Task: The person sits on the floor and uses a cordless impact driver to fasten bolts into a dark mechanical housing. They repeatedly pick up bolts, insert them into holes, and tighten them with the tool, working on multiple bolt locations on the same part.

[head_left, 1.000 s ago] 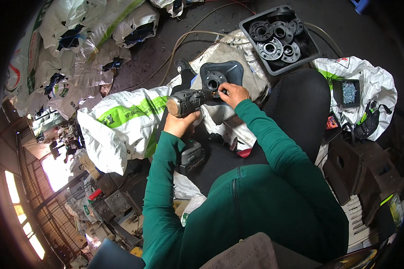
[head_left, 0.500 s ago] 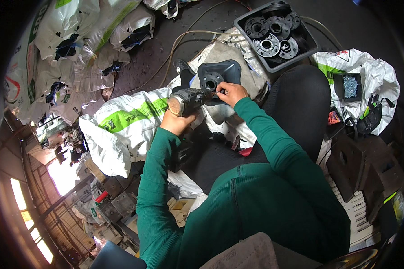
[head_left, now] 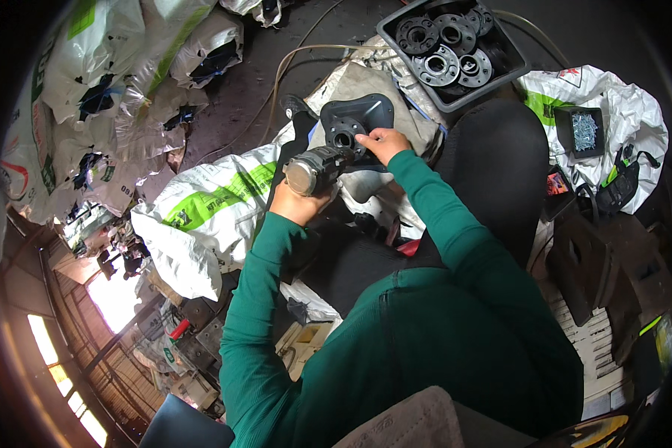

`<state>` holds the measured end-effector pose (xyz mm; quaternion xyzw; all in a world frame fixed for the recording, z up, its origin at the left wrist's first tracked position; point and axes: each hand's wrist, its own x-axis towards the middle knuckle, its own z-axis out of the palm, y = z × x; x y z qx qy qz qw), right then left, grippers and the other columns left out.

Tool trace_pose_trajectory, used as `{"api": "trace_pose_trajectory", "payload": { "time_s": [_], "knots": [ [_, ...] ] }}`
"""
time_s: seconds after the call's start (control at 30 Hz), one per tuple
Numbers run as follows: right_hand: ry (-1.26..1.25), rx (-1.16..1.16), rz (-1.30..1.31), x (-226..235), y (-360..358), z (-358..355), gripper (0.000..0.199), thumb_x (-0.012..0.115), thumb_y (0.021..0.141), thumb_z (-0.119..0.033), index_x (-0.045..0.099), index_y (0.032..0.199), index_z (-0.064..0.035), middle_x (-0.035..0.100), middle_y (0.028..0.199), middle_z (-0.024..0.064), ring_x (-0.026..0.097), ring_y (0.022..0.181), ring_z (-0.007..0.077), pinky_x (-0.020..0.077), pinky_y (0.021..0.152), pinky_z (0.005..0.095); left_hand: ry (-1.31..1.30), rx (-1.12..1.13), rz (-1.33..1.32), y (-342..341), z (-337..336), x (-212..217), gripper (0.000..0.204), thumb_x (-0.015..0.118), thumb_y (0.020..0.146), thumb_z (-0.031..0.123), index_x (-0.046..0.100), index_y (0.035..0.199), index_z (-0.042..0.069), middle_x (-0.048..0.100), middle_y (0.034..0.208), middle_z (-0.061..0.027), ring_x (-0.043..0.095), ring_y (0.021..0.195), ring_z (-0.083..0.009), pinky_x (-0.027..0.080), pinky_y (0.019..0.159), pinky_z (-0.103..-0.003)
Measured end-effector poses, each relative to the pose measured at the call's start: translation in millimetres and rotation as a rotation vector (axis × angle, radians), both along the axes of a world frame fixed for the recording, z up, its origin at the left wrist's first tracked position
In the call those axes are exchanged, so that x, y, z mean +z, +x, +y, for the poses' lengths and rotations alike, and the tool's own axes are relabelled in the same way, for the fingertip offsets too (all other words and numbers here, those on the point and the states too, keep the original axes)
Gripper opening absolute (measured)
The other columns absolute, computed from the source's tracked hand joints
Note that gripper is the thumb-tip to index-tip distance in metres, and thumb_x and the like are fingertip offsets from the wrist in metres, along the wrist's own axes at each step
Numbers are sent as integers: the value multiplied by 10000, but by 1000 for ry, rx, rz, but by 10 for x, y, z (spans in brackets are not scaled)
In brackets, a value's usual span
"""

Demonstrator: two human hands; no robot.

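Now, by the head view, left hand (head_left: 299, 205) clamped around the body of a drill (head_left: 315, 169), its nose up against or just short of a black round flange (head_left: 338, 124); contact I cannot confirm from my end. Flange lies on the near-left part of a black square base (head_left: 375, 112), which rests on a beige cloth (head_left: 423, 134), toward that cloth's left edge.

Right hand (head_left: 384, 144): fingertips together on the flange, just right of its centre hole. Whether they pinch anything small, I cannot tell. Hands near each other, not touching.

Change since half a second ago: right fingertips have risen from beside the drill's nose onto the flange; drill has swung slightly rightward against it, same grip. My whole view has drifted a little as well.

Unchanged: grey bin (head_left: 446, 105) beyond the cloth's far-right corner, more flanges (head_left: 437, 67) heaped inside; black box (head_left: 564, 134) of screws (head_left: 585, 131) on the left part of the right-hand white sack (head_left: 621, 101).
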<state>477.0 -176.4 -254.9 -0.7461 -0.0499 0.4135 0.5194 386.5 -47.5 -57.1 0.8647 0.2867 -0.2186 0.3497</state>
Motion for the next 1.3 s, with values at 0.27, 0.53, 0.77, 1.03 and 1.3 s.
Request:
{"api": "trace_pose_trajectory", "payload": {
  "time_s": [0.27, 0.53, 0.77, 1.03, 1.3],
  "knots": [
    [22, 22, -38, -1, -3, 49, 443, 629, 755, -490, 598, 682, -54, 495, 547, 60, 449, 526, 183, 388, 549, 329, 84, -43, -22, -30, 13, -108, 440, 727, 671, 195, 593, 1059, 39, 639, 989, -134, 616, 930, -243, 471, 805, -317],
    [6, 7, -233, -42, -60, 44, 461, 608, 757, -507, 595, 675, -53, 564, 610, 130, 546, 595, 289, 425, 588, 385, 245, -162, -246, -446, -217, 195, 439, 700, 694, 224, 575, 1086, 70, 621, 1012, -139, 596, 953, -294, 471, 827, -338],
    [323, -138, 331, -24, -33, 106, 267, 688, 773, -349, 570, 700, -122, 420, 527, -58, 335, 424, 53, 257, 402, 207, -94, 39, 65, -1536, -1155, 442, 707, 683, 619, 126, 409, 1270, 96, 533, 1152, -205, 542, 1039, -344, 435, 903, -370],
    [815, 184, 484, 1238, -217, -173, 207, 634, 820, -279, 565, 896, -98, 442, 611, -74, 315, 452, 20, 208, 410, 194, -448, 450, -403, -2114, -625, 527, 821, 657, 784, 240, 150, 1410, 80, 350, 1357, -141, 416, 1201, -270, 364, 953, -355],
    [658, 629, 708, 1943, -1178, 111, 225, 621, 838, -295, 594, 884, -77, 389, 556, -66, 323, 445, 38, 221, 400, 204, -486, 1126, -1112, -2406, -297, 398, 224, 611, 836, 151, 600, 1016, 17, 600, 778, -22, 523, 566, -68, 402, 398, -173]
  ]
}}
